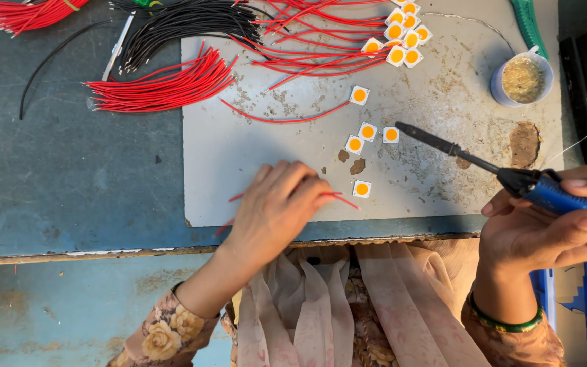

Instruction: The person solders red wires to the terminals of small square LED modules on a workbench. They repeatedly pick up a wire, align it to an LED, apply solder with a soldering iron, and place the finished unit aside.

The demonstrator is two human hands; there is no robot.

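At the upper left of the frame a bundle of red wires (164, 87) fans across the blue table (62, 183), with black wires (185, 24) above it; these cut lengths look light and limp, likely to bend wherever they are pinched.

Lower centre, the left hand (276, 211) lies palm down on the grey work board (239, 156), its fingers curled and pinching a single red wire (341, 198) that pokes out to both sides of the hand. So thin and flexible a wire is probably best held close to its bare end, so that the tip does not wander. The wrist is bent slightly, the forearm coming up from the lower left.

Just right of the fingertips sits a small white square chip with an orange centre (361, 189); others lie scattered above it. They look light, easy to nudge, and probably fragile.

At the right edge, the right hand (552, 224) is closed round the blue handle of a soldering iron (484, 163), whose dark tip points to the upper left, raised over the board. A small cup of paste (522, 79) stands at the upper right.
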